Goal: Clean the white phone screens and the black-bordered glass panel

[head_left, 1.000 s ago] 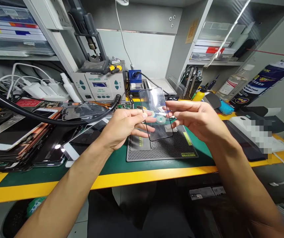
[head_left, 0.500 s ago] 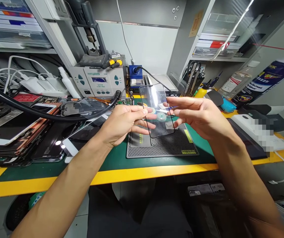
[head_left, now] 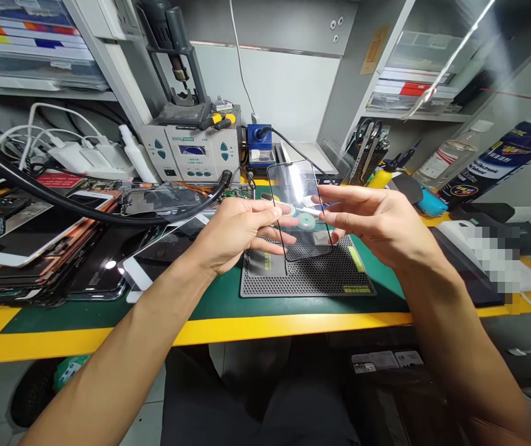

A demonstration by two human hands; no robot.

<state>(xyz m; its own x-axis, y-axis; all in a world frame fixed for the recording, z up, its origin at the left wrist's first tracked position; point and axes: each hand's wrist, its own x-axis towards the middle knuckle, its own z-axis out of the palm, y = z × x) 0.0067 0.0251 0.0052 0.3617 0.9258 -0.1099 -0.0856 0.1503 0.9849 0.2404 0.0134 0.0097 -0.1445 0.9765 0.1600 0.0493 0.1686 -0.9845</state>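
I hold a clear phone glass panel with a black border (head_left: 297, 186) upright above the bench, between both hands. My left hand (head_left: 235, 232) pinches its left edge with thumb and fingertips. On the right edge, my right hand (head_left: 377, 223) grips it, with the other fingers stretched out. Beneath the glass lies a dark perforated work mat (head_left: 307, 272) on the green bench mat (head_left: 219, 297).
A soldering station (head_left: 191, 155) and a blue unit (head_left: 259, 142) stand at the back. Stacked phone screens (head_left: 47, 248) and a black hose (head_left: 84, 210) fill the left. Tools in a holder (head_left: 367, 155), bottles (head_left: 446, 158) and a spray can (head_left: 502, 161) sit right. The yellow bench edge (head_left: 270, 325) runs in front.
The hands and glass stay in almost the same pose. The whole view has shifted slightly, and the panel now sits a little further right in the picture.
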